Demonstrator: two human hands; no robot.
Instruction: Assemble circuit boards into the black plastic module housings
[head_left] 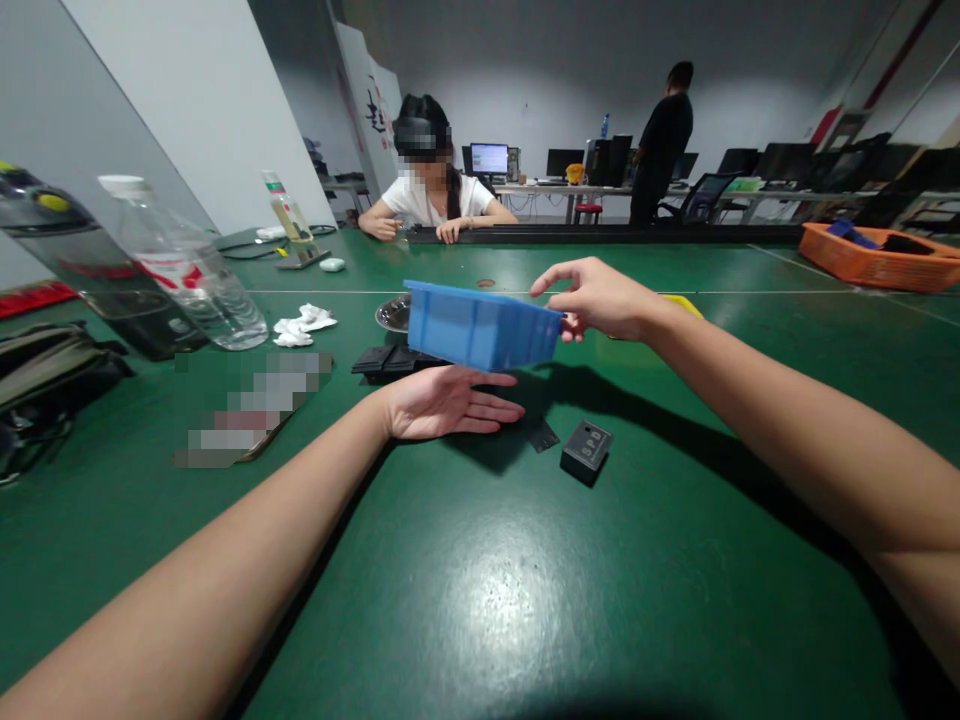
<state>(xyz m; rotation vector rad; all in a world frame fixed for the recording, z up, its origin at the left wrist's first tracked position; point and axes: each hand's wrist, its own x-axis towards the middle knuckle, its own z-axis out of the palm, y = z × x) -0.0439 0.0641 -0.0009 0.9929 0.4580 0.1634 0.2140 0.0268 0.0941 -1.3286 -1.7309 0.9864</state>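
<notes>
A blue plastic bin (472,328) is held tilted above the green table (465,560). My right hand (589,298) grips its right end, with the index finger raised. Below the bin my left hand (454,402) lies palm up, fingers stretched out and nothing in it. Just right of its fingertips is a small flat black piece (543,435). A black box marked SPD (586,452) sits further right. Behind my left hand are dark flat pieces (390,362) and a shiny round dish (393,313), partly hidden by the bin.
Bottles (202,280), crumpled tissue (304,325), a bag (56,375) and a blurred flat object (259,410) are on the left. An orange basket (877,262) stands back right. Behind my right wrist is something yellow (684,304). A person (435,195) sits opposite; another stands behind.
</notes>
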